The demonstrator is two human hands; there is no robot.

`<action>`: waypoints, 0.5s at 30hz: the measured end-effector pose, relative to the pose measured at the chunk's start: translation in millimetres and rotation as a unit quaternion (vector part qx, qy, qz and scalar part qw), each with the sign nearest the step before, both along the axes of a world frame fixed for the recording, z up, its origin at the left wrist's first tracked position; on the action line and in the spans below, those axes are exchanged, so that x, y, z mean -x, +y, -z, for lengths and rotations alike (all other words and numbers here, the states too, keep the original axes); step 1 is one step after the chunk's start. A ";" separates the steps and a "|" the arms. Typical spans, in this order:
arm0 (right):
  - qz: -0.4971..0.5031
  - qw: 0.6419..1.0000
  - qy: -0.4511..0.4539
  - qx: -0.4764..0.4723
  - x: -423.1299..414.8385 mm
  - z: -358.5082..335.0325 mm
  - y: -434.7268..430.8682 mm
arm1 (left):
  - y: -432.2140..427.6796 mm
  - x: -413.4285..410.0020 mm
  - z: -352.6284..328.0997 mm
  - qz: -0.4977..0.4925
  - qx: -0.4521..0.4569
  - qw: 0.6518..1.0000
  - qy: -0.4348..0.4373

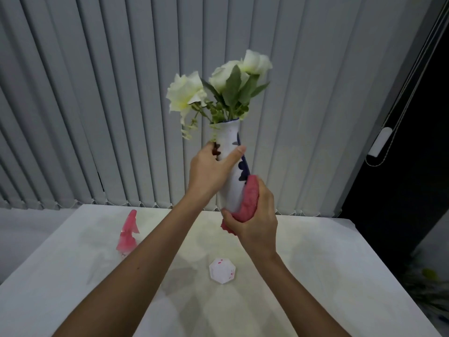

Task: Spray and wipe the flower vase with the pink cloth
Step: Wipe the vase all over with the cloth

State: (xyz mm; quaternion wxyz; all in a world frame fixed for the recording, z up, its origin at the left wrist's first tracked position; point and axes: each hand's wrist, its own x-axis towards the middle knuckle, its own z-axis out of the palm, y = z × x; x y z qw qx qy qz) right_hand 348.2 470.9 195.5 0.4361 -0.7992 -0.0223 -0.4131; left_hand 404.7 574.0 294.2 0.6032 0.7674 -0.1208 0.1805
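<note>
A tall white vase [233, 186] with dark blue markings is held up in the air above the table, tilted slightly, with white flowers [218, 86] and green leaves in its mouth. My left hand [211, 169] grips the vase around its neck, thumb across the front. My right hand [255, 215] holds the pink cloth [249, 199] bunched against the lower right side and base of the vase. No spray bottle can be made out with certainty.
A white table [303, 276] lies below my arms. On it stand a pink translucent figurine [128, 235] at the left and a small white faceted object with pink specks [222, 271] in the middle. Grey vertical blinds [97, 105] hang behind; a dark opening is at the right.
</note>
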 end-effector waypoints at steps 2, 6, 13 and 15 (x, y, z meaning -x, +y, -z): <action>0.021 0.997 -0.035 0.064 -1.7 -1.7 -4.3 | 3.5 -4.2 2.8 0.011 0.056 0.998 0.018; -0.011 0.976 -0.071 0.203 -2.5 -9.4 -22.5 | 6.3 -9.6 9.5 0.103 0.189 0.975 0.047; -0.125 0.990 0.066 -0.009 -9.4 -13.2 -35.2 | 10.5 -6.4 9.8 0.169 0.334 0.925 0.058; -0.129 0.990 0.058 0.024 1.1 1.0 -37.1 | 14.7 -7.9 8.4 0.179 0.338 0.923 0.051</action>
